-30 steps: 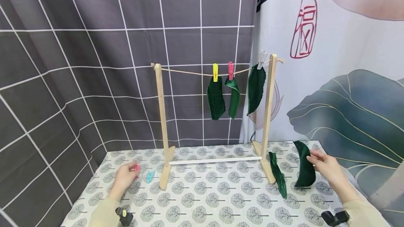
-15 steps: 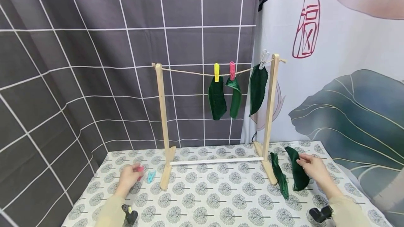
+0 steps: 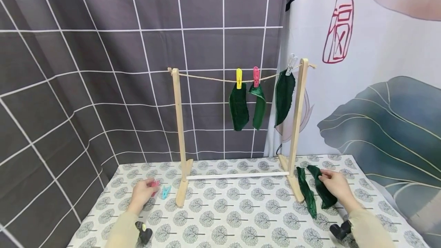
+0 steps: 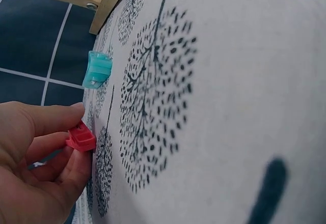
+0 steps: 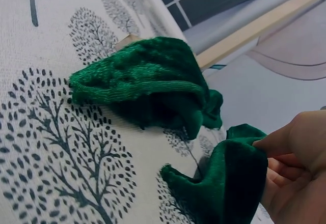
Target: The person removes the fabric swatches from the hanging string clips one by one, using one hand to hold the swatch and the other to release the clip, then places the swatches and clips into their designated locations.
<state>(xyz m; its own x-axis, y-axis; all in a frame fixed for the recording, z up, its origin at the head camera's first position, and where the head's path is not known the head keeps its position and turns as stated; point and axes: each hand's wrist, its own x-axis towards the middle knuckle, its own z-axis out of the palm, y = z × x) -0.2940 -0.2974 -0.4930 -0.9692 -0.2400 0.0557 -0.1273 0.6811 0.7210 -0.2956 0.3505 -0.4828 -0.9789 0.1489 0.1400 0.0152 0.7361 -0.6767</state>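
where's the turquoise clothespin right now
In the head view, the turquoise clothespin sits on the tablecloth at left, between the red clothespin in the left grip and the wooden rack's left foot.

A table (image 3: 210, 232), its top covered by a white cloth (image 3: 255, 206) printed with rows of dark grey trees, carries a wooden rack (image 3: 178, 125) toward its far side. The rack stands on two feet, the left one (image 3: 182, 193) and the right one (image 3: 294, 186), planted on the print. Just left of the left foot lies a light-blue clothespin (image 3: 166, 192). Just right of the right foot lies a narrow strip of green fabric (image 3: 306, 192), its surface creased and partly raised.
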